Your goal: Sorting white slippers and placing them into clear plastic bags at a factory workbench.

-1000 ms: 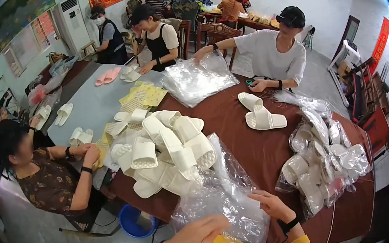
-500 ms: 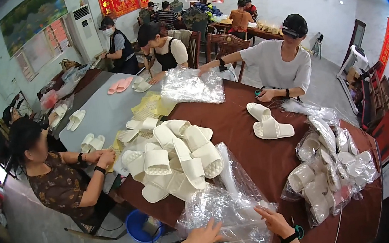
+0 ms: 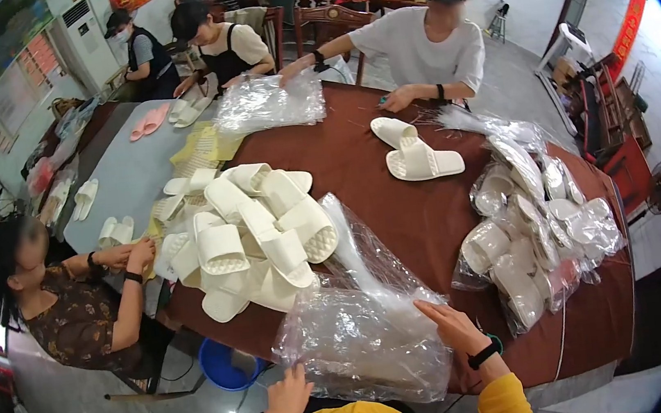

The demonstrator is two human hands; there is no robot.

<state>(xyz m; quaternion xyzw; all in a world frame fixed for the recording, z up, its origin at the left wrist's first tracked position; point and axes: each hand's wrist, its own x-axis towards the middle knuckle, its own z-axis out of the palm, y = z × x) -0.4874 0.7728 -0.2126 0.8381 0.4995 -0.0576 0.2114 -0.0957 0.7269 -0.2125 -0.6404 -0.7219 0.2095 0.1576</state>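
Observation:
A stack of clear plastic bags [image 3: 371, 333] lies at the near edge of the brown table [image 3: 415, 221]. My left hand [image 3: 286, 395] rests at the stack's near left edge, fingers loosely curled on the plastic. My right hand [image 3: 454, 325] lies flat on the stack's right side, fingers spread. Neither hand grips a bag. A heap of white slippers [image 3: 248, 237] sits just beyond the bags to the left. A single pair of white slippers [image 3: 415, 155] lies further out near the table's middle.
Bagged slippers [image 3: 532, 231] are piled at the right edge. A seated person [image 3: 69, 296] works at the left, another in a white shirt [image 3: 426, 46] sits across by more clear bags [image 3: 268, 103]. A blue bucket [image 3: 226, 368] stands on the floor.
The view has tipped down and nearer to the table. Both my hands have come forward onto the stack of clear bags, the right one spreading flat.

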